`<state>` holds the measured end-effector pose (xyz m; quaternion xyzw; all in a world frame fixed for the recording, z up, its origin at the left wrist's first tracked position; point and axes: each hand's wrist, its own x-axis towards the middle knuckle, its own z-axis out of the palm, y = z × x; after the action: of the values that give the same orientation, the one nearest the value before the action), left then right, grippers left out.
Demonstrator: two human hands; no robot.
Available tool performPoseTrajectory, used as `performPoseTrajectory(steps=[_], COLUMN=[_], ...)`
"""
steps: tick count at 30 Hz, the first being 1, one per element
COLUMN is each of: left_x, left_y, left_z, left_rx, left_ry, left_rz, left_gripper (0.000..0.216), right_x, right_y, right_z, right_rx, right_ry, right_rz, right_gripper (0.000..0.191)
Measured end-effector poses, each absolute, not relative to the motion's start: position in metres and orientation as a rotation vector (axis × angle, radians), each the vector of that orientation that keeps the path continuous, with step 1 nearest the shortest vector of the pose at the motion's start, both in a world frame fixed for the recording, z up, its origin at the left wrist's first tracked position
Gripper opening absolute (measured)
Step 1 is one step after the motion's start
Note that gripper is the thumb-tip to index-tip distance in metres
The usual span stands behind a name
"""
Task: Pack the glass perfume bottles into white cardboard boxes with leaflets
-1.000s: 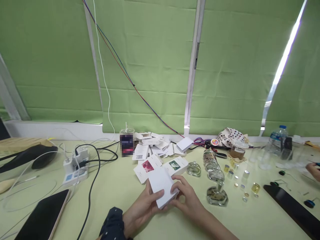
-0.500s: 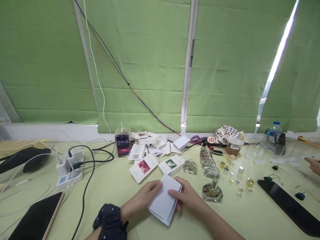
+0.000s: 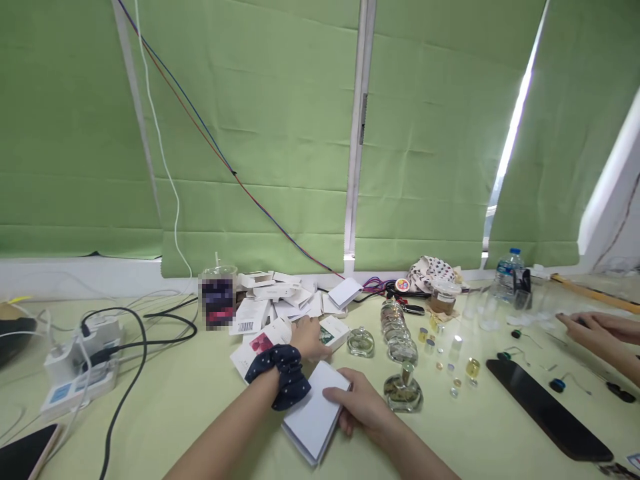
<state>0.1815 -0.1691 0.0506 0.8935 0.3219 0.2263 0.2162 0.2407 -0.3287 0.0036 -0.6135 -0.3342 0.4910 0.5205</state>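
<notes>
My right hand (image 3: 363, 403) grips a small stack of folded white cards (image 3: 317, 413) above the near middle of the table, thumb on top and fingers underneath. My left hand (image 3: 307, 339), with a dark dotted scrunchie (image 3: 283, 375) on its wrist, reaches over the cards to the flat white packages. Its fingers are stretched forward between a white box with a green picture (image 3: 336, 332) and a white carton with a pink picture (image 3: 257, 343). It touches or hovers just over them; which one, I cannot tell. The left thumb is mostly hidden.
White cartons (image 3: 280, 293) lie heaped behind. Glass perfume bottles (image 3: 403, 393) and small caps (image 3: 473, 367) stand to the right, near a long black panel (image 3: 547, 408). A power strip (image 3: 80, 387) with cables lies left. Another person's hands (image 3: 600, 333) are at far right.
My left hand has let go of the folded white cards and moved forward to the white packages. My right hand still holds the cards. The view has turned right.
</notes>
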Motion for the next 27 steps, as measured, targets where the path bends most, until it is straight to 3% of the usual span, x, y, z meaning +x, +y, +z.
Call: performPoseTrajectory(steps=[7, 10, 14, 16, 22, 27], left_x=[0.118, 0.082, 0.049, 0.041, 0.042, 0.04], left_y=[-0.167, -0.172, -0.182, -0.19, -0.216, -0.22], left_z=[0.079, 0.086, 0.09, 0.092, 0.101, 0.098], left_rx=[2.611, 2.647, 2.666, 2.63, 2.483, 2.44], left_ry=[0.641, 0.559, 0.442, 0.382, 0.161, 0.159], left_rz=[0.801, 0.796, 0.712, 0.658, 0.584, 0.573], left_gripper=[0.087, 0.084, 0.079, 0.077, 0.074, 0.077], right_x=[0.245, 0.245, 0.244, 0.243, 0.239, 0.236], right_y=[-0.324, -0.328, -0.34, -0.345, -0.349, -0.348], right_z=[-0.006, -0.005, 0.01, 0.021, 0.056, 0.068], right_rx=[-1.603, -1.71, -1.791, -1.673, -1.064, -0.971], right_ry=[-0.927, -0.905, -1.011, -1.075, -1.312, -1.283], right_rz=[0.805, 0.7, 0.173, 0.07, 0.857, 0.894], right_gripper=[0.053, 0.052, 0.045, 0.044, 0.051, 0.042])
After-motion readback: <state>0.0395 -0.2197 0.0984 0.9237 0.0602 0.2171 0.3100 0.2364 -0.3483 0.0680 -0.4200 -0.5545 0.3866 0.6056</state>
